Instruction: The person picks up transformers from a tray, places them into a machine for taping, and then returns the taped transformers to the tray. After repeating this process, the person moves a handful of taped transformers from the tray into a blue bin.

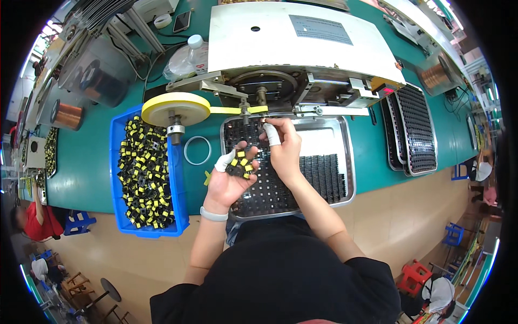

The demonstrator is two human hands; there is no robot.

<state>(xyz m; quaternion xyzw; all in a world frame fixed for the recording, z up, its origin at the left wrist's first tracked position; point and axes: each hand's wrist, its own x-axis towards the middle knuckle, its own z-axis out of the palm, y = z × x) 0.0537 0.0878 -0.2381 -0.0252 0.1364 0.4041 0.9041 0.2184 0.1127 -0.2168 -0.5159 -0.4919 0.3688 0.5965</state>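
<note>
My left hand (229,175) is palm up and cupped round several small black coil bobbins (240,165) wrapped in yellow tape. White covers sit on its thumb and on a finger of my right hand (284,144). That right hand reaches up to the machine's spindle (262,97), fingers pinched just below the yellow tape end; what they grip is too small to make out. From a yellow tape roll (176,108) on the left, a strip runs across to the spindle. Beneath both hands lies a metal tray (349,162) with rows of black bobbins (322,177).
A blue bin (181,213) full of yellow-taped bobbins stands left of the tray. Between them lies a pale ring (197,150). The white machine (270,40) fills the back. Stacked trays (415,129) sit at right, copper wire spools (67,114) at far left. Other people are at work around.
</note>
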